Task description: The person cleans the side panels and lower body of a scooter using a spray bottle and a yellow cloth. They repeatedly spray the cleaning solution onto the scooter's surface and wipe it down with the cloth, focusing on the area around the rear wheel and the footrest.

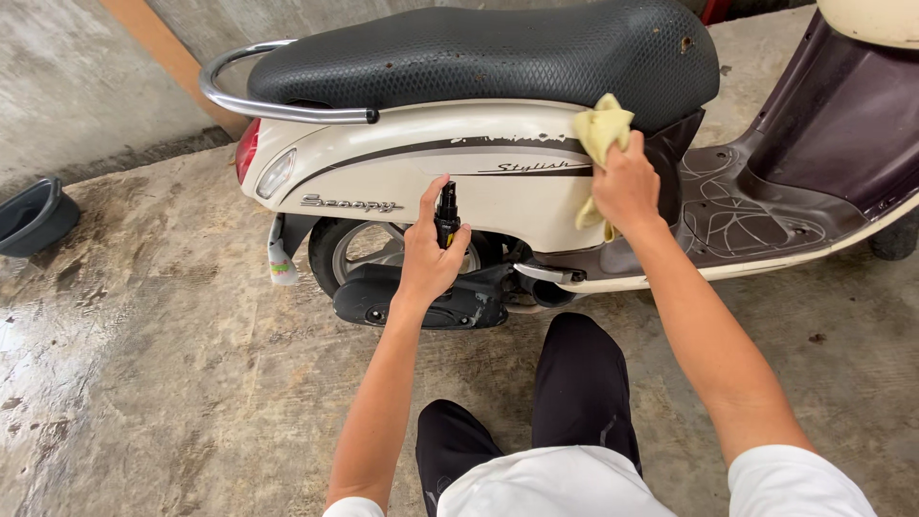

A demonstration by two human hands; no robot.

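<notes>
Against the cream side panel [412, 177] of the scooter, just under the black seat [498, 53], our right hand [627, 187] presses a yellow cloth [601, 129], fingers clenched on it. Our left hand [426, 258] grips a small dark spray bottle [446, 215] upright, near the panel.

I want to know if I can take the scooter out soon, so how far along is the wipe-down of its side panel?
Mid-job, it seems. The cream side panel already looks free of dirt. The right hand presses a yellow cloth to the panel under the black seat; the left hand holds a small dark spray bottle aimed at the panel. The footboard looks scuffed, and the floor is damp.
</notes>
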